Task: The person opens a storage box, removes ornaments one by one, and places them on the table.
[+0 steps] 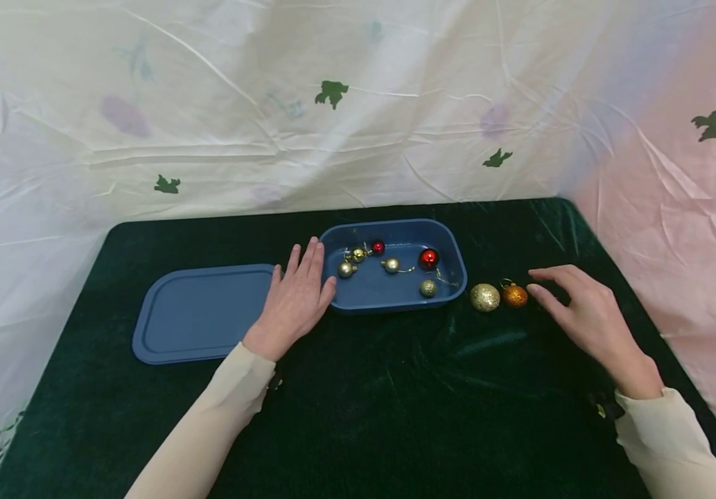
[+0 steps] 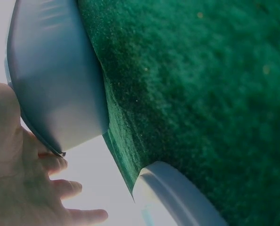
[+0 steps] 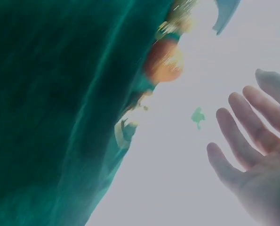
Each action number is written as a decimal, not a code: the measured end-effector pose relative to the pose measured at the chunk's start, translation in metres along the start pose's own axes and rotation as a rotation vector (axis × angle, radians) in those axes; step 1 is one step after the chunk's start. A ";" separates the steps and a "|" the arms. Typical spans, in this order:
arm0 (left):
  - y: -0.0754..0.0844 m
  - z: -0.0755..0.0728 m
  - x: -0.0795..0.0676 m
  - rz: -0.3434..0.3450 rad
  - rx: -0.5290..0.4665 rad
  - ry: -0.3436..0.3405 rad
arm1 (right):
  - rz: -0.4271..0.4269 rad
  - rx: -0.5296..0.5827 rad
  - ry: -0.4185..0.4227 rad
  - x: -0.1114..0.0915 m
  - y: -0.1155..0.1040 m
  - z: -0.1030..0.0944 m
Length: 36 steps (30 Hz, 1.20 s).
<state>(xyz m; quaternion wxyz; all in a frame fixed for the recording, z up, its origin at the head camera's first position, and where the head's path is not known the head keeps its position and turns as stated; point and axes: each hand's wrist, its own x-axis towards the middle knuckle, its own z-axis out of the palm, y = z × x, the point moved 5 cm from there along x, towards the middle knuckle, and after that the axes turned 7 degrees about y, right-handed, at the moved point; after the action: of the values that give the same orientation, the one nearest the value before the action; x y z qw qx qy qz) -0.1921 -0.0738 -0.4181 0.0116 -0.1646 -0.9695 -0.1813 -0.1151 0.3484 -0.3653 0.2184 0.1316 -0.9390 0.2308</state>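
A blue rectangular box point(image 1: 389, 305) holds several small Christmas baubles, among them a shiny red bauble point(image 1: 429, 258) and a gold glitter bauble point(image 1: 428, 288). My left hand point(image 1: 295, 294) rests at the box's left edge with its fingers straight and its thumb along the rim. To the right of the box, a larger pale gold glitter bauble point(image 1: 485, 297) and an orange bauble point(image 1: 515, 295) sit side by side on the cloth. Just right of the orange one is my right hand point(image 1: 588, 315), holding nothing, its fingers apart from the bauble in the right wrist view.
A blue lid point(image 1: 195, 315) lies flat left of the box, partly behind my left hand. Dark green velvet point(image 1: 395, 416) covers the table. In the right wrist view, a blurred gold and whitish item point(image 3: 125, 127) lies past the orange bauble. Printed curtains point(image 1: 395, 152) hang behind.
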 end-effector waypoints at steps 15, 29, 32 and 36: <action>0.000 -0.001 -0.001 -0.002 -0.005 0.000 | -0.211 0.184 0.074 0.032 -0.079 0.030; -0.004 -0.003 0.000 0.028 -0.005 -0.042 | -0.315 0.268 -0.035 0.061 -0.126 0.076; -0.004 -0.002 0.000 0.033 -0.009 -0.038 | -0.315 0.252 -0.090 0.067 -0.132 0.086; -0.005 -0.002 0.000 0.035 -0.015 -0.025 | -0.320 0.238 -0.181 0.077 -0.139 0.101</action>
<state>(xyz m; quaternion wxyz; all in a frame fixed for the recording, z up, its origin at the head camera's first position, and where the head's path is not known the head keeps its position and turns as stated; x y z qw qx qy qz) -0.1938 -0.0785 -0.4177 0.0011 -0.1837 -0.9652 -0.1864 -0.1690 0.1685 -0.3574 0.1501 0.3238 -0.8881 0.2896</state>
